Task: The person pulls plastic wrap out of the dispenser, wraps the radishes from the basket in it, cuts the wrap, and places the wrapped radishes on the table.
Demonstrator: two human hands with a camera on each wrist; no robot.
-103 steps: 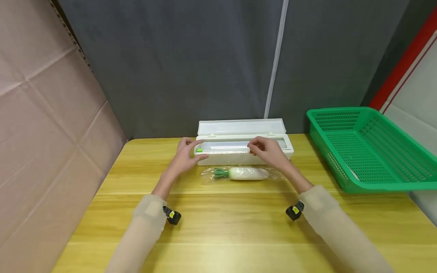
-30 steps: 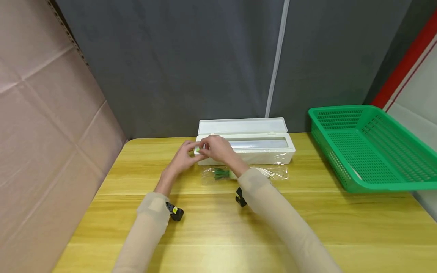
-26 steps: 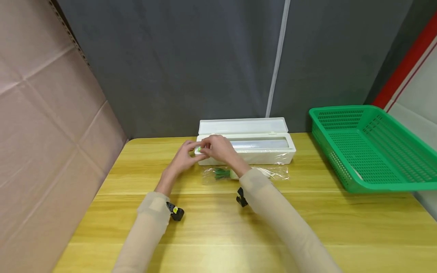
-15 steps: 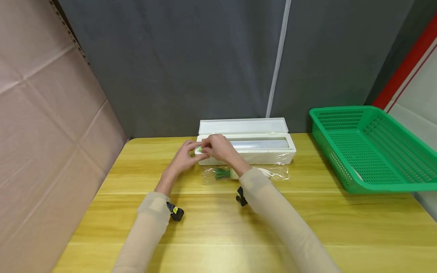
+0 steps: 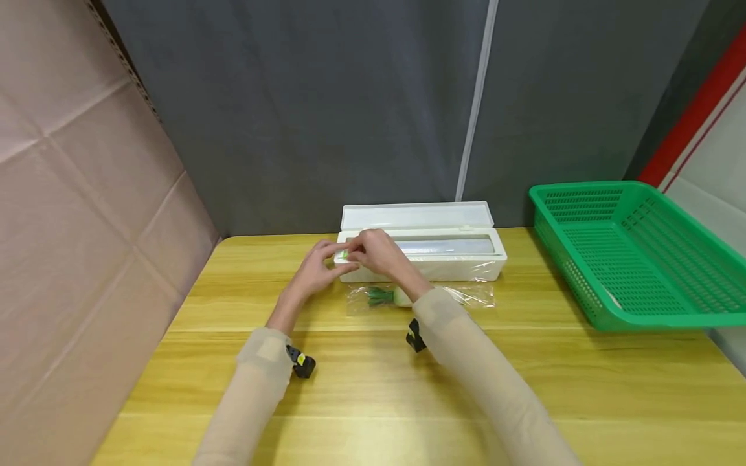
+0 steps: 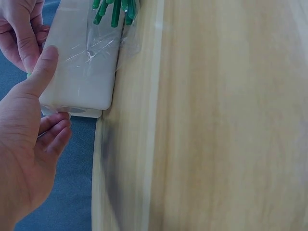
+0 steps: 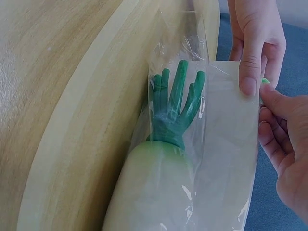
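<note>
A white cling film dispenser (image 5: 443,266) stands at the table's back with its lid up and a roll inside. My left hand (image 5: 315,268) grips its left end, thumb on the front side and fingers around the end in the left wrist view. There my right hand (image 5: 379,251) pinches the small green slide cutter (image 5: 345,254), mostly hidden by the fingers. Clear film (image 7: 192,43) hangs down the dispenser's front and lies by a white radish (image 7: 149,192) with green stalks (image 7: 171,108). In the head view my right wrist partly covers the radish.
A green plastic basket (image 5: 653,318) stands on the right side of the table. A dark grey curtain (image 5: 326,116) hangs right behind the dispenser. The wooden table (image 5: 361,401) stretches toward me, with a pinkish wall covering (image 5: 76,259) on the left.
My right hand has moved left along the dispenser from its right part to the green slide cutter. Film now shows over the dispenser's front. Over the last second both hands hardly move.
</note>
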